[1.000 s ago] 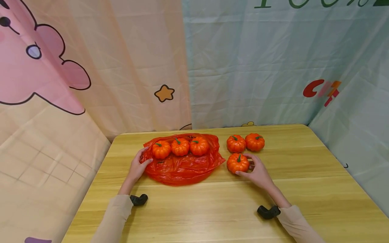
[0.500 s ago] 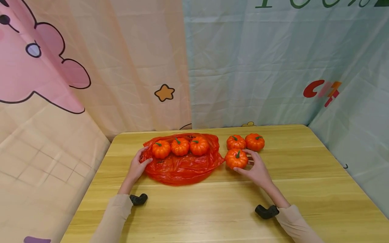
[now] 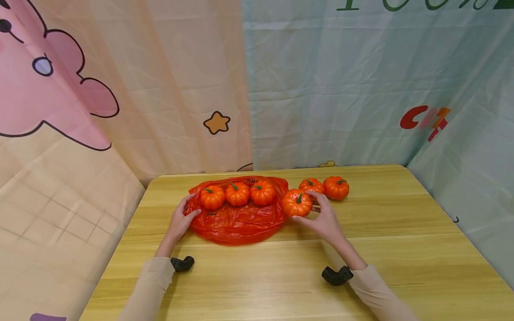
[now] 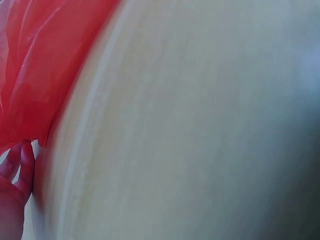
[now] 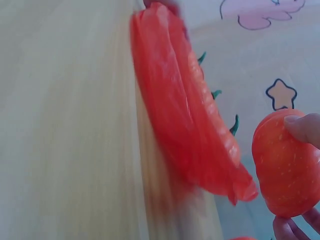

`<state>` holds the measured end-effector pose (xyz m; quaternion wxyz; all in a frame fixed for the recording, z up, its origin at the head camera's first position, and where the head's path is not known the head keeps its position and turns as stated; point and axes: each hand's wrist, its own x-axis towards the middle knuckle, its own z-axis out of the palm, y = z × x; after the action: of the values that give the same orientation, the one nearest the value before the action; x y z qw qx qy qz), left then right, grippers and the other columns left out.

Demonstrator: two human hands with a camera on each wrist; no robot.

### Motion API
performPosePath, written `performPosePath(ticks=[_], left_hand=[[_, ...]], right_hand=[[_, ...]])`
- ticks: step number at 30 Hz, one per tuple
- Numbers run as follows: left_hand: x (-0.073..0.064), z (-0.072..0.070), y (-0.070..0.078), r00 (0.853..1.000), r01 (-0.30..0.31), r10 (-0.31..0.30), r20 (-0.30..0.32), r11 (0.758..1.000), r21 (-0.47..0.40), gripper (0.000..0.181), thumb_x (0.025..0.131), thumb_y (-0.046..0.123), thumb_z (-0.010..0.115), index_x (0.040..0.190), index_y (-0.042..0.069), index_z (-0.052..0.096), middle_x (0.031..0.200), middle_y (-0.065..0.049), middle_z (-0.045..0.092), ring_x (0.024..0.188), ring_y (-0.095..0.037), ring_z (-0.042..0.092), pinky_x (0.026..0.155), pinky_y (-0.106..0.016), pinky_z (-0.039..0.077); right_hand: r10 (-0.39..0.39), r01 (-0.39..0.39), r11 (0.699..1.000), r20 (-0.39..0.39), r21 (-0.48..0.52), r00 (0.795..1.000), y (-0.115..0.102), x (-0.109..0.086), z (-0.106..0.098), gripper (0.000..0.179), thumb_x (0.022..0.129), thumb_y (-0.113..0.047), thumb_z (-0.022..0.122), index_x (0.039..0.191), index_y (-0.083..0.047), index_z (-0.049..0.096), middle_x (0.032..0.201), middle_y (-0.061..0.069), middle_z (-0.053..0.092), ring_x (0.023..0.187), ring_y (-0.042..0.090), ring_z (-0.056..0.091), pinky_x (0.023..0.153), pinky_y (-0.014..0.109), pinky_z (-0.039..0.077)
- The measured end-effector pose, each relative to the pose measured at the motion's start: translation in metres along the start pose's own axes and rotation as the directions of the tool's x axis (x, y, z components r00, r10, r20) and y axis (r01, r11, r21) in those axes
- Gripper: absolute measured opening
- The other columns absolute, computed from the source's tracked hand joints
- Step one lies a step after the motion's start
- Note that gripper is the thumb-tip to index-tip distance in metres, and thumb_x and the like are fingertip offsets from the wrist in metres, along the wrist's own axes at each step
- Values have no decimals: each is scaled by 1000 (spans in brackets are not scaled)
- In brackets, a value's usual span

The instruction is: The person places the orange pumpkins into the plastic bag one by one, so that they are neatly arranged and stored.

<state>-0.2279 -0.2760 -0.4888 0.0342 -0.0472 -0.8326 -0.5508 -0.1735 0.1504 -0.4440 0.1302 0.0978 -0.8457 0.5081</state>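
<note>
In the head view my right hand (image 3: pixel 323 223) holds a small orange pumpkin (image 3: pixel 296 204) with a green stem, thumb at the front and fingers behind. This pumpkin overlaps the right end of a red plastic bag (image 3: pixel 241 227). In the right wrist view the held pumpkin (image 5: pixel 282 165) appears raised beside the bag (image 5: pixel 170 95). Three more pumpkins (image 3: pixel 238 194) sit in a row at the bag's back part. My left hand (image 3: pixel 180 223) grips the bag's left edge; the left wrist view shows its thumb and finger (image 4: pixel 26 167) at the red plastic.
Two other pumpkins stand on the wooden table (image 3: pixel 257 276) at the back right, one partly hidden behind my right hand and the other pumpkin (image 3: pixel 336 187) in full view. Printed curtains (image 3: pixel 192 89) surround the table's back and sides. Each wrist bears a black camera mount (image 3: pixel 337 276).
My right hand has lifted the pumpkin and carried it left and back, from the bare table to the bag's right end. The left hand, the bag and the other pumpkins stay in place.
</note>
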Motion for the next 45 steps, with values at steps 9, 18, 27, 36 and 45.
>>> performPosePath(ticks=[9, 18, 27, 36, 45], left_hand=[[-4, -2, 9, 1000, 25, -25, 4, 1000, 4, 56, 95, 9, 57, 146, 6, 34, 152, -21, 32, 140, -38, 30, 116, -54, 24], [-3, -2, 2, 1000, 4, -4, -16, 1000, 9, 57, 93, 8, 59, 145, 6, 36, 150, -21, 35, 138, -37, 33, 116, -54, 24], [-2, -1, 1, 1000, 12, -12, -24, 1000, 0, 56, 93, 7, 58, 144, 6, 37, 148, -21, 37, 134, -36, 37, 115, -53, 27], [-2, 1, 2, 1000, 6, -6, -28, 1000, -3, 57, 92, 7, 59, 145, 6, 37, 149, -20, 37, 134, -36, 38, 115, -52, 28], [-6, 0, 19, 1000, 29, -29, -12, 1000, 5, 58, 92, 5, 60, 145, 1, 36, 147, -23, 39, 131, -36, 42, 111, -47, 32]], right_hand=[[-16, 13, 998, 41, 59, 999, -15, 9, 28, 75, 70, -21, 86, 132, -7, 48, 131, 15, 49, 115, 34, 53, 95, 51, 50], [-31, 26, 997, 79, 69, 996, -30, 16, 58, 71, 69, -25, 86, 129, -12, 52, 129, 10, 50, 117, 28, 50, 97, 47, 49], [-83, 76, 996, 129, 52, 988, -42, 23, 91, 72, 68, -30, 87, 130, -16, 52, 128, 6, 52, 117, 25, 52, 100, 46, 47], [-158, 154, 988, 184, 34, 970, -55, 33, 120, 75, 68, -33, 87, 131, -16, 51, 129, 5, 52, 114, 23, 54, 95, 42, 50], [-233, 242, 970, 203, -18, 951, -57, 40, 142, 73, 66, -31, 88, 128, -14, 51, 123, 6, 54, 110, 23, 56, 93, 42, 51]])
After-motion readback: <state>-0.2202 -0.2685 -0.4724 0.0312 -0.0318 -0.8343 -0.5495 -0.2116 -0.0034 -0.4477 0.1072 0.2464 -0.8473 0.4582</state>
